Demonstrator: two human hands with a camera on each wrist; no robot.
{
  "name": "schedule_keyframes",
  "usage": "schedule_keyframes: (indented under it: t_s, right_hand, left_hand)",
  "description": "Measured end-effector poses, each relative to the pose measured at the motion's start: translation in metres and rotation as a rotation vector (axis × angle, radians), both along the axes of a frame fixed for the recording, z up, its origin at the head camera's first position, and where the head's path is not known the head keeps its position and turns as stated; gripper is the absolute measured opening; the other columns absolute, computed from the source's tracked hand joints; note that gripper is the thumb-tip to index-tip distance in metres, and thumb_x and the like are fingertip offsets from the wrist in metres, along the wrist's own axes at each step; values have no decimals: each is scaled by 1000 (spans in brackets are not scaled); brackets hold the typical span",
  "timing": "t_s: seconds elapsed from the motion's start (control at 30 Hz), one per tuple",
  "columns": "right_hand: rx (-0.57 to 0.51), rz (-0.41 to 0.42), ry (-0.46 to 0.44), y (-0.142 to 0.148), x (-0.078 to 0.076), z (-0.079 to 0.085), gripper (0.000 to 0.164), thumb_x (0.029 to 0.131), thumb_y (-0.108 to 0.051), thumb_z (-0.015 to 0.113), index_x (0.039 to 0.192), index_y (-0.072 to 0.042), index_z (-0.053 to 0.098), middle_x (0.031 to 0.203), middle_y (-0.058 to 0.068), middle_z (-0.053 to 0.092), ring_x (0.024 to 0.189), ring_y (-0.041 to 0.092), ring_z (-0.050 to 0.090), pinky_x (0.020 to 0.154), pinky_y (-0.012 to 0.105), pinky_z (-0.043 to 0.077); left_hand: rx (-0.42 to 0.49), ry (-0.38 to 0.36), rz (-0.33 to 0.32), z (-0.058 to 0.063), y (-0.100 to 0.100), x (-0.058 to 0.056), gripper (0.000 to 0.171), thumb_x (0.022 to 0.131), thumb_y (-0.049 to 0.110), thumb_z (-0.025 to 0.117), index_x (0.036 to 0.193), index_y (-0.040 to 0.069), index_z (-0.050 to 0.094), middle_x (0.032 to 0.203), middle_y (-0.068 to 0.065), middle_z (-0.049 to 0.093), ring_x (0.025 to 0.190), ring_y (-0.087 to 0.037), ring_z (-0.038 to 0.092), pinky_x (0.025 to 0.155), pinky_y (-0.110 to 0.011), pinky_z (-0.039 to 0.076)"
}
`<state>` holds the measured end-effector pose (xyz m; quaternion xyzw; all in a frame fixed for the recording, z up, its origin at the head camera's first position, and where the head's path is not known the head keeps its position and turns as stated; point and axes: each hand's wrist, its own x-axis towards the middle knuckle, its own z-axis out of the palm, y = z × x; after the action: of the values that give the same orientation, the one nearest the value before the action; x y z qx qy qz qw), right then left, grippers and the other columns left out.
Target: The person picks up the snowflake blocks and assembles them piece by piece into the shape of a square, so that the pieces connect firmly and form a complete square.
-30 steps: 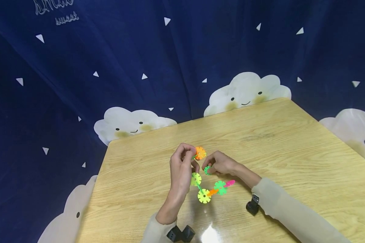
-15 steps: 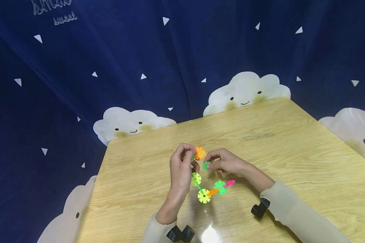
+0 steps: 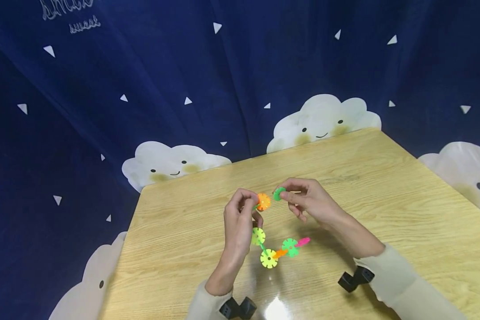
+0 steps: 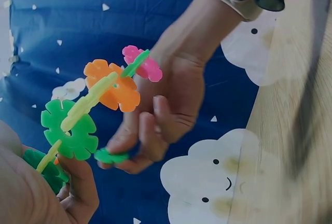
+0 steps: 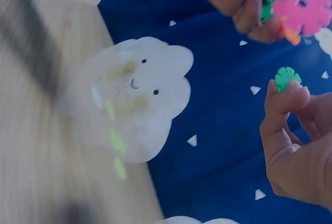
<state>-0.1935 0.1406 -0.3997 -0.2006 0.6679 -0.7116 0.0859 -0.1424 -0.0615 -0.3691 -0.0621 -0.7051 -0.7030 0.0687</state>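
Pink disc (image 5: 313, 12); face-on only in right-wrist view

Head view: narrow gap mid-frame between orange disc (image 3: 264, 202) and green disc (image 3: 279, 194) in right hand (image 3: 314, 202). Left hand (image 3: 238, 222) bars left side. Disc chain (image 3: 280, 254) obstructs lower centre. Room over tabletop (image 3: 384, 191), centre right.

Left hand (image 3: 238, 218): raised, fingers bent, held in a pinch. Left forearm (image 3: 221, 276): bare near the wrist, slanting up and rightward in the head view. Right hand (image 3: 310, 201): raised near the left, likewise pinching. Right forearm (image 3: 355, 233): bare near the wrist, slanting up and leftward.
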Motion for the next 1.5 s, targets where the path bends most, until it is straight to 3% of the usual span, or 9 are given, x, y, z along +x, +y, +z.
schedule_keyframes:
  t_s: [0.17,0.27,0.4,0.67,1.13,1.5]
  right_hand:
    - [8,-75,55,-2,9,14,13,102,-13,68,113,-9,72,65,6,56,45,22,45,38,28,41]
    - [44,-125,87,-3,15,20,15,100,-15,70,114,-9,72,66,9,57,45,25,45,38,29,41]
    - [73,-164,107,-5,19,24,15,99,-15,72,113,-10,72,67,10,56,45,20,45,37,29,39]
    - [64,-162,165,-8,23,26,11,97,-10,73,108,-7,72,60,7,53,41,18,47,36,29,41]
    - [0,-147,186,-14,26,26,8,96,-6,73,103,-3,71,66,4,61,39,16,47,35,29,42]
    - [20,-247,221,-23,29,24,6,91,-1,77,94,-6,74,74,2,70,36,13,42,32,26,34]
  left_hand:
    - [6,-7,-14,1,1,1,16,102,9,48,99,-1,60,85,-5,52,45,-12,47,43,-20,43]
    - [6,-6,-17,1,1,1,16,101,9,48,99,-1,60,85,-5,52,45,-12,47,44,-20,43]
    - [8,-9,-21,0,2,2,16,101,9,48,98,-1,60,86,-5,53,45,-12,46,44,-20,42]
    - [28,-9,-20,1,4,4,15,100,8,49,97,-1,60,85,-5,55,44,-12,45,43,-20,41]
    - [39,-2,-32,0,6,4,15,100,8,49,97,-2,60,82,-3,52,44,-11,44,42,-19,40]
    - [45,12,-33,-3,6,5,14,100,5,46,96,-2,58,79,-5,50,44,-11,43,43,-20,42]
